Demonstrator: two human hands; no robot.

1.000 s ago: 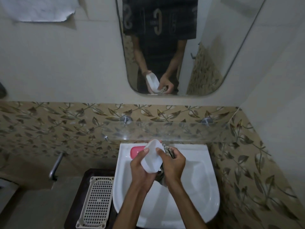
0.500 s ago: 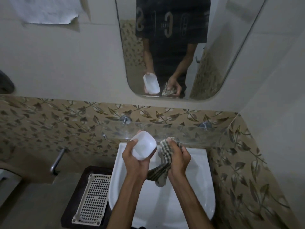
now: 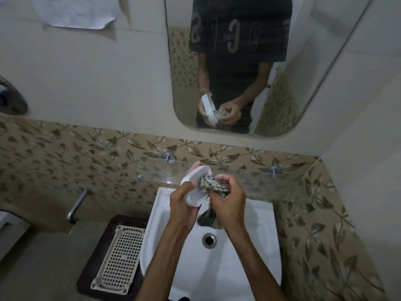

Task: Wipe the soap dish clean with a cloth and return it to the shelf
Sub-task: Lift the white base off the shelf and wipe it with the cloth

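Left hand: grasps the white soap dish, tilted.
Right hand: presses the checked cloth into it.

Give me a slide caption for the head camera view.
Left hand holds white soap dish while right hand wipes it with checked cloth.

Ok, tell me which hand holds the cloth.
The right hand: it presses the checked cloth into the soap dish, which the left hand holds.
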